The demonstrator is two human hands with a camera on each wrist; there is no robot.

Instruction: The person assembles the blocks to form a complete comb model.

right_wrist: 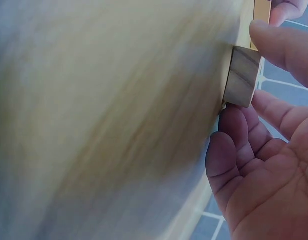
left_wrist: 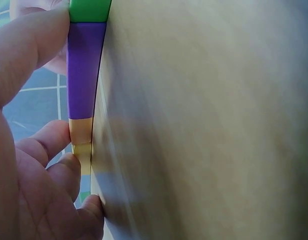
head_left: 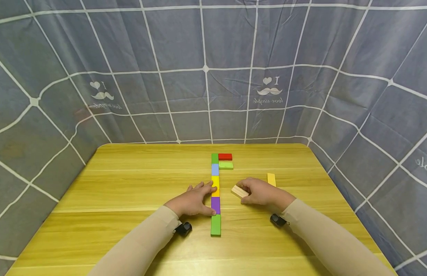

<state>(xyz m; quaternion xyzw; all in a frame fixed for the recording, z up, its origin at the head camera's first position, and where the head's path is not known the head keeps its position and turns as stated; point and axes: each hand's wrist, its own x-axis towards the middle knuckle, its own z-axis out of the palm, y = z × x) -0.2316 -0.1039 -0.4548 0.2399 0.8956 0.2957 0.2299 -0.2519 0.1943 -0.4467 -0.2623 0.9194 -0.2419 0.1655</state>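
Note:
A straight row of coloured wooden blocks runs away from me down the middle of the table (head_left: 130, 230). From near to far it shows green (head_left: 216, 226), purple (head_left: 215, 206), yellow-orange (head_left: 216, 194), blue (head_left: 215, 170) and green (head_left: 215, 158). On its left side my left hand (head_left: 194, 202) lies with fingers spread. Its thumb (left_wrist: 39, 42) touches the row where green meets purple, and its fingertips reach the yellow-orange part. Right of the row, my right hand (head_left: 263, 192) pinches a plain wooden block (head_left: 238, 191) between thumb and fingers, close over the table.
A red block (head_left: 225, 156) and a light green block (head_left: 226, 166) stick out rightward from the row's far end. Beyond my right hand lies a separate yellow block (head_left: 271, 179), partly covered by that hand. A grey checked curtain (head_left: 178, 46) hangs behind the table and along both sides.

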